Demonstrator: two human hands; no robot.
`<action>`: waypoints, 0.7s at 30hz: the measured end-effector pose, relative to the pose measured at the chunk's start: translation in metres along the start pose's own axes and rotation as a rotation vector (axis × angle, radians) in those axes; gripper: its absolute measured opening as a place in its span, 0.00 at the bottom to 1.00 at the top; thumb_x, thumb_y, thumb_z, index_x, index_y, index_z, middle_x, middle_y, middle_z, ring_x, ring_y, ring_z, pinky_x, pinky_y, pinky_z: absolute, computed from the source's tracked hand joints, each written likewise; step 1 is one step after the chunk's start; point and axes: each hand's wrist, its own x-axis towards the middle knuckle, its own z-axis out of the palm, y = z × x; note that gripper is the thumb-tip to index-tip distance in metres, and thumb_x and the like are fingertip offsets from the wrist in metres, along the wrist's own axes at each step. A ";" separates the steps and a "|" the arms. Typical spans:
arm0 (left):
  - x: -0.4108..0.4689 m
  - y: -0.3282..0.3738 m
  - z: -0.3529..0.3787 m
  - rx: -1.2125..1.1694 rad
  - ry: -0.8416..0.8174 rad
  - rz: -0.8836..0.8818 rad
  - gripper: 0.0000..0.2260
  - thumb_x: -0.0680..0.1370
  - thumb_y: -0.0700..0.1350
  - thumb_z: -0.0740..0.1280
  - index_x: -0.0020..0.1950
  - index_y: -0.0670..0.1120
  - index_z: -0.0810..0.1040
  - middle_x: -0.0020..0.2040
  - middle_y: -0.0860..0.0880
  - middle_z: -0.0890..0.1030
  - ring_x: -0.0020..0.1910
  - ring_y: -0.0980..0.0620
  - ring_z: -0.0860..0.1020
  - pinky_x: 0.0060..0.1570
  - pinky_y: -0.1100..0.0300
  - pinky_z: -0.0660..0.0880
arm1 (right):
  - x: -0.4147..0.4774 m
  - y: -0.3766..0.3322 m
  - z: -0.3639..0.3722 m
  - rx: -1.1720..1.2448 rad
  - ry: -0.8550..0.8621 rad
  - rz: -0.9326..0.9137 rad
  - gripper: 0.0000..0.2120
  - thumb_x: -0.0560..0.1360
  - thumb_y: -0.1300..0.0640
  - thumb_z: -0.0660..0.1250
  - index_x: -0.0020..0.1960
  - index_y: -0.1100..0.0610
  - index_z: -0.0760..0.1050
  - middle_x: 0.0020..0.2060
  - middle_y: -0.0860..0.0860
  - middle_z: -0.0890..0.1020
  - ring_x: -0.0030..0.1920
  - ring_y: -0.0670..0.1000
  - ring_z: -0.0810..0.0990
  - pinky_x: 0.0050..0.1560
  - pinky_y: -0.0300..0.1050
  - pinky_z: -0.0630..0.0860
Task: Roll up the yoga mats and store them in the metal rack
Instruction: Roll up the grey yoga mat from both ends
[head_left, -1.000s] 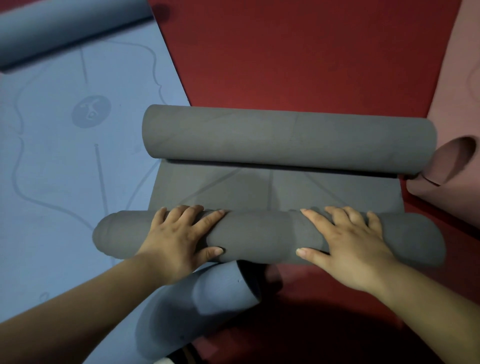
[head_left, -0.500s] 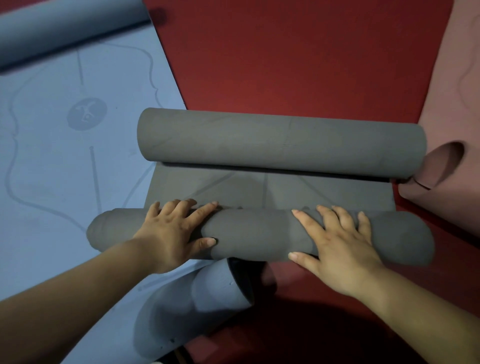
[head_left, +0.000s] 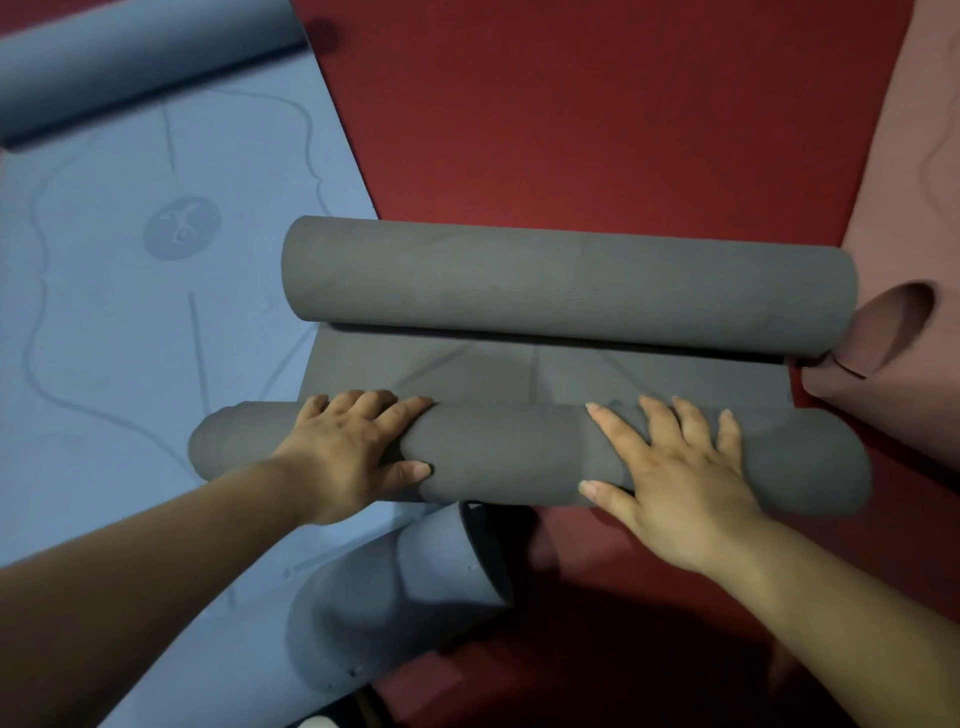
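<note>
Moved: the near roll (head_left: 509, 457) of the grey mat (head_left: 519, 374) has crept a little forward since a second ago, and the flat strip ahead of it looks narrower.
Near roll: it lies directly under both palms, its long axis crosswise, running left to right and sticking out past each hand.
Far roll: the far roll (head_left: 566, 291) lies just beyond the fingertips, parallel to the near one, with only the flat strip between them.
Left hand: the left hand (head_left: 353, 452) is spread flat over the left part of the roll, fingers forward, thumb on the near face, pressing and not gripping.
Right hand: the right hand (head_left: 675, 478) does the same on the right part, fingers fanned wide.
Nearer hand: neither, I'd say; both sit level on the roll, so the push should go straight away from the body.
Left of hands: blue mat (head_left: 130, 338), partly rolled.
Right of hands: pink mat (head_left: 904, 260), its rolled end touching the far roll.
Underneath: red floor (head_left: 597, 130).
Rack: not in sight.
</note>
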 end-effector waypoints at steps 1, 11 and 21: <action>0.002 -0.001 -0.001 -0.005 -0.010 0.003 0.43 0.67 0.80 0.35 0.80 0.65 0.44 0.75 0.55 0.63 0.74 0.49 0.62 0.72 0.46 0.59 | 0.003 0.001 -0.001 0.002 -0.007 -0.002 0.40 0.70 0.22 0.35 0.79 0.34 0.35 0.80 0.53 0.53 0.79 0.60 0.49 0.76 0.70 0.42; -0.009 0.007 0.013 0.060 0.095 -0.051 0.40 0.72 0.78 0.35 0.81 0.64 0.42 0.78 0.49 0.60 0.78 0.44 0.57 0.74 0.36 0.55 | 0.026 0.009 -0.021 0.017 -0.163 -0.030 0.38 0.74 0.23 0.46 0.79 0.34 0.36 0.80 0.53 0.53 0.79 0.58 0.49 0.76 0.68 0.44; 0.005 -0.001 0.002 0.031 0.076 -0.023 0.45 0.65 0.80 0.29 0.79 0.65 0.40 0.77 0.52 0.60 0.76 0.48 0.58 0.73 0.43 0.55 | 0.011 0.000 -0.011 -0.011 -0.069 -0.004 0.42 0.72 0.22 0.46 0.78 0.36 0.30 0.81 0.53 0.46 0.80 0.61 0.42 0.76 0.70 0.38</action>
